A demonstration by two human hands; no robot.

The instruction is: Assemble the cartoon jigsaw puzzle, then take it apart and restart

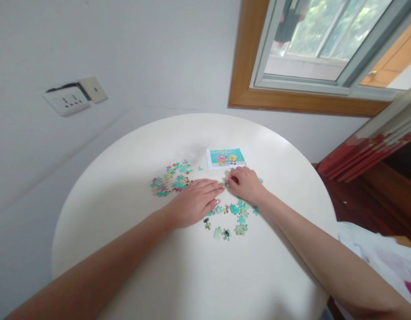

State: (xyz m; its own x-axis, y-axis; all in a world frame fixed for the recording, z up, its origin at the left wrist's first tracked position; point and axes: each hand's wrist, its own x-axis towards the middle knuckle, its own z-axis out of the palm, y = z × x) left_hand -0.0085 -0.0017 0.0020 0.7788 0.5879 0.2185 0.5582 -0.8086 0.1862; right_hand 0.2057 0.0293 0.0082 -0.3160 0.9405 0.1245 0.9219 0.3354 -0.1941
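Note:
My left hand (197, 201) lies palm down over the table with its fingers stretched to the right, their tips touching small green puzzle pieces. Beside those fingertips, my right hand (247, 183) has its thumb and fingers curled together at a jigsaw piece (226, 184). Part of that piece is hidden by the fingers. Below the hands, loose teal and pale green puzzle pieces (241, 218) form a rough ring. A pile of mixed puzzle pieces (161, 186) sits left of my left hand. Just behind my right hand is a picture card (227, 158) with a pink and a yellow cartoon figure.
The round white table (125, 249) stands near a white wall with a socket (68, 100) at the left. A wood-framed window (305, 100) is at the back right, with a red and cream curtain (361, 142) beside it. White plastic (375, 253) lies at the right.

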